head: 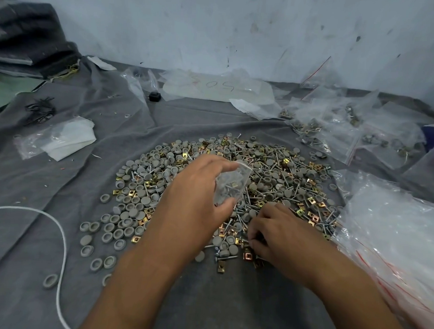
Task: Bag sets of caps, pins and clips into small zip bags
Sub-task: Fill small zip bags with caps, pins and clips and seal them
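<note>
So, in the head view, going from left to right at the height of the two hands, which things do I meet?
White cord → loose grey caps → left hand holding a small zip bag → right hand picking in the pile → stack of empty zip bags.

A mixed heap (225, 179) of parts lies spread on the grey cloth: round grey caps (132, 211), many dome-down with hollow side up; slim metal pins (283, 177) lying at all angles; and square brass-coloured clips (118, 192). Loose caps trail off the heap's near left edge. One small clear zip bag (231, 185), partly filled with pins and caps, is held above the heap's middle.
</note>
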Demonstrator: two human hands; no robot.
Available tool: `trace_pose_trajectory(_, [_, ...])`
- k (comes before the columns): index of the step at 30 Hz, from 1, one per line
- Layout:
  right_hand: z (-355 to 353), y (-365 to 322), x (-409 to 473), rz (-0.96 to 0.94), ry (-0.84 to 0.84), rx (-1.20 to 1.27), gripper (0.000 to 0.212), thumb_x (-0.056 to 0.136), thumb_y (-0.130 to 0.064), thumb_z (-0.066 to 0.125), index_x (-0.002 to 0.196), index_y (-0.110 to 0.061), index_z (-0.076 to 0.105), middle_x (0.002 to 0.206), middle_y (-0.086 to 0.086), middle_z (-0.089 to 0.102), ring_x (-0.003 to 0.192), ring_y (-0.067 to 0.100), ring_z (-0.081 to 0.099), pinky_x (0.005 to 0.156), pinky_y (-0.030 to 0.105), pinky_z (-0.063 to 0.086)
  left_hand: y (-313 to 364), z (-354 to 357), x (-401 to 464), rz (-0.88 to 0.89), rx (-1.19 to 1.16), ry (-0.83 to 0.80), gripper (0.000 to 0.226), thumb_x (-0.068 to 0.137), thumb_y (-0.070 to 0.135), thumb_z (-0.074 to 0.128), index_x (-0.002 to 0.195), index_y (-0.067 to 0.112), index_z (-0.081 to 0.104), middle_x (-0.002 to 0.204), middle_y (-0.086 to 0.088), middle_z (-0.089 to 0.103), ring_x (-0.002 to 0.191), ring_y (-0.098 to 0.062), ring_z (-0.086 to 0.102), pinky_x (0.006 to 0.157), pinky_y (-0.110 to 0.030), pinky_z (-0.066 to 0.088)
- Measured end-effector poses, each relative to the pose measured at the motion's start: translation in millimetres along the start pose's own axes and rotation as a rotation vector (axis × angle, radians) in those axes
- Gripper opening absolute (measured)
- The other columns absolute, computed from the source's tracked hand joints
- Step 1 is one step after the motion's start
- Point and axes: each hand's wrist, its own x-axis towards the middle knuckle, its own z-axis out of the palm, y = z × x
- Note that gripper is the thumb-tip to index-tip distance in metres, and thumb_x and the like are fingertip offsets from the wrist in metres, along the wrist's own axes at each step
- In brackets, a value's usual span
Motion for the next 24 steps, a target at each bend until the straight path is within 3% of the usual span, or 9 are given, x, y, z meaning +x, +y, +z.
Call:
trace_pose_trajectory(6, [4,3,1,-0.01,-0.01,-0.003,0.018,0.104,-0.048,0.042,0.106,-0.036,0.056,0.109,-0.015,0.041,0.108,0.005,0.035,0.093,0.026,0.042,-1,1,0,-0.003,-0.001,-0.003,0.056,0.082,0.033,0.074,0.134,0.038,0.054,0.119,0.029,0.049,0.092,0.018,0.043,0.083,-0.007,0.036])
trace_pose_trajectory(8, [3,2,3,0.032,0.035,0.128,0.013,0.104,-0.047,0.04,0.1,-0.038,0.049,0.103,-0.017,0.042,0.098,0.003,0.041,0.083,0.022,0.043,-1,1,0,-0.003,-0.001,-0.003,0.057,0.081,0.033,0.074,0.134,0.038,0.054,0.119,0.03,0.048,0.092,0.02,0.043,0.083,-0.006,0.036])
trace_pose_trajectory(11, [-3,2,4,0.111,0.29,0.536,0.012,0.104,-0.038,0.047,0.092,-0.039,0.047,0.086,-0.013,0.056,0.075,-0.001,0.056,0.057,0.014,0.043,-1,1,0,-0.001,0.0,-0.002,0.056,0.08,0.034,0.074,0.133,0.039,0.054,0.118,0.03,0.047,0.093,0.021,0.042,0.082,-0.006,0.036])
trace_pose_trajectory(13, [-10,0,3,0.056,0.524,0.697,0.012,0.102,-0.033,0.052,0.091,-0.038,0.052,0.079,-0.011,0.06,0.066,-0.003,0.056,0.053,0.007,0.041,-1,2,0,0.003,-0.004,-0.004,0.056,0.08,0.035,0.074,0.132,0.038,0.054,0.118,0.031,0.047,0.093,0.02,0.042,0.08,-0.006,0.035])
trace_pose_trajectory(18, [-15,-13,5,-0.111,0.815,0.632,0.006,0.096,-0.027,0.065,0.101,-0.031,0.065,0.088,-0.019,0.066,0.084,0.002,0.065,0.071,0.008,0.046,2,4,1,0.015,-0.019,-0.012,0.052,0.079,0.036,0.071,0.13,0.036,0.057,0.118,0.028,0.049,0.09,0.017,0.044,0.078,-0.007,0.035])
trace_pose_trajectory(24, [-13,-17,10,-0.143,0.911,0.45,0.017,0.088,-0.016,0.077,0.104,-0.017,0.073,0.094,-0.012,0.068,0.09,-0.006,0.063,0.079,0.006,0.045,3,5,1,0.011,-0.03,-0.006,0.052,0.079,0.036,0.07,0.129,0.036,0.057,0.116,0.029,0.049,0.091,0.018,0.044,0.077,-0.006,0.035])
